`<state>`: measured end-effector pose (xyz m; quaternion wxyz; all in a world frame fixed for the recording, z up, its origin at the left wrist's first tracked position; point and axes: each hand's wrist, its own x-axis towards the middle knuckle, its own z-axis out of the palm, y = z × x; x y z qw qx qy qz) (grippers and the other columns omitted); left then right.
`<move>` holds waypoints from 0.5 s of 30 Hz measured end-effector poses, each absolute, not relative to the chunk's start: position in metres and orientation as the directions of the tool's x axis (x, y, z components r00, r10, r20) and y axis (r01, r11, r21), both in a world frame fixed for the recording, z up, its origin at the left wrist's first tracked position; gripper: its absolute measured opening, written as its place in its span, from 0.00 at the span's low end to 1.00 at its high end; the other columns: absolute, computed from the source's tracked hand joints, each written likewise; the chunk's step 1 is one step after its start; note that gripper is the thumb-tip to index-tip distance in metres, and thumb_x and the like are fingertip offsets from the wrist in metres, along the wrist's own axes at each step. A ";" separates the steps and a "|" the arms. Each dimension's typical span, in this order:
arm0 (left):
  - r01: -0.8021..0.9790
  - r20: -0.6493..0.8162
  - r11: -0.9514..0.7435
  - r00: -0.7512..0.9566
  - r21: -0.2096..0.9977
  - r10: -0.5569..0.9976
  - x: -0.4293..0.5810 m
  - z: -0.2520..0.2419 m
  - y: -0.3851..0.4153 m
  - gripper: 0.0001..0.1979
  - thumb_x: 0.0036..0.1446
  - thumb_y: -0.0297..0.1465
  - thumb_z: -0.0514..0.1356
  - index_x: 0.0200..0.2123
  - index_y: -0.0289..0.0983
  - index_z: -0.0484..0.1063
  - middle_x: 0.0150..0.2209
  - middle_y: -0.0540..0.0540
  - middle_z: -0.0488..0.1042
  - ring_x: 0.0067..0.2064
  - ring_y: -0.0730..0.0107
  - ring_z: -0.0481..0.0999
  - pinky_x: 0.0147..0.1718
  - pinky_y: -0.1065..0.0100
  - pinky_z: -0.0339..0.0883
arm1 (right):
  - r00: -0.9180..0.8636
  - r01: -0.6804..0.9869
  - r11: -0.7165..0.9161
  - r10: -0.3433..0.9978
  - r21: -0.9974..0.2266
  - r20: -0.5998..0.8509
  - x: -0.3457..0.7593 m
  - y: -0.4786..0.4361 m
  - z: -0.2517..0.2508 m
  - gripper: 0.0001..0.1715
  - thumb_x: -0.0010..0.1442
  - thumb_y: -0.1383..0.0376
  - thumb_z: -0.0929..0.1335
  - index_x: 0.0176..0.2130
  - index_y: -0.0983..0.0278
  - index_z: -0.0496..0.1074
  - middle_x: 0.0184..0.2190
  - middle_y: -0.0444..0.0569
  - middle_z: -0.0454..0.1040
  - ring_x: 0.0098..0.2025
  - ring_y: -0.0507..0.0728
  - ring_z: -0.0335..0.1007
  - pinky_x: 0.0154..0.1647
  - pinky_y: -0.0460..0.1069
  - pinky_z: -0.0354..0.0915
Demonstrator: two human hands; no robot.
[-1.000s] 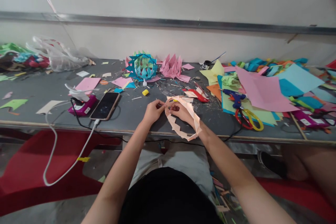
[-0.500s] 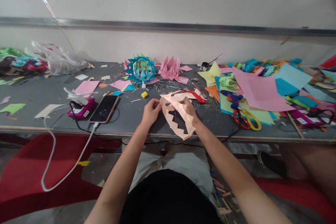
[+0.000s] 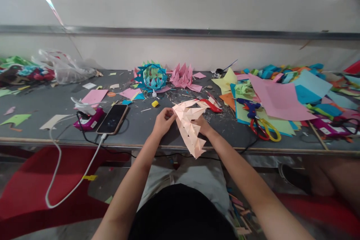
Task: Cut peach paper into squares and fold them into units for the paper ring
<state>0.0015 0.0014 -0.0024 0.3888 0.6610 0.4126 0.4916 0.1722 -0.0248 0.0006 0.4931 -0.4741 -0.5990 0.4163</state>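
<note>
A peach paper strip with zigzag, pointed edges [image 3: 189, 125] is held up over the table's front edge, its folds bunched and its lower end hanging down. My left hand [image 3: 164, 120] pinches its left upper end between thumb and fingers. Behind its right side, my right hand [image 3: 201, 123] grips the paper, the fingertips partly hidden by the folds. Just beyond lies a red-handled tool [image 3: 212, 105], partly covered. Farther back stand a blue and green spiky paper ring [image 3: 153, 77] and a pink spiky paper piece [image 3: 182, 75].
A phone [image 3: 113, 119] on a white cable lies left, beside a purple power strip [image 3: 89, 119]. To the right are a blue glue gun [image 3: 251, 105], scissors [image 3: 266, 129] and stacked coloured paper [image 3: 281, 97]. A yellow piece [image 3: 155, 103] and scraps lie mid-table. Another person's leg shows at right.
The peach paper strip has turned and folded together: its open loop has closed up into a bunched shape hanging lower. Both hands keep hold of it. The view has tilted slightly.
</note>
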 end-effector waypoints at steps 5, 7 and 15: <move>0.171 0.267 -0.315 0.252 0.934 0.930 0.001 0.002 -0.002 0.06 0.41 0.28 0.62 0.26 0.33 0.72 0.25 0.50 0.73 0.29 0.70 0.69 0.31 0.71 0.63 | -0.010 0.150 0.167 0.986 -0.974 0.168 0.171 -0.015 -0.006 0.08 0.37 0.65 0.71 0.25 0.62 0.72 0.26 0.47 0.76 0.32 0.59 0.71 0.36 0.53 0.67; 0.163 0.267 -0.303 0.211 0.939 0.940 0.001 0.006 -0.004 0.07 0.40 0.27 0.62 0.28 0.33 0.73 0.25 0.50 0.73 0.30 0.69 0.70 0.32 0.71 0.63 | 0.032 0.133 0.167 0.985 -0.977 0.172 0.171 -0.014 -0.007 0.07 0.39 0.64 0.70 0.25 0.63 0.72 0.25 0.46 0.75 0.29 0.57 0.70 0.33 0.52 0.66; 0.063 0.258 -0.256 -0.019 0.965 0.966 -0.003 0.014 -0.003 0.10 0.36 0.28 0.63 0.28 0.33 0.73 0.27 0.49 0.75 0.32 0.66 0.71 0.32 0.70 0.63 | 0.404 0.006 0.271 0.880 -0.963 0.250 0.202 -0.042 0.008 0.15 0.44 0.54 0.69 0.29 0.63 0.72 0.21 0.42 0.70 0.20 0.48 0.59 0.22 0.46 0.58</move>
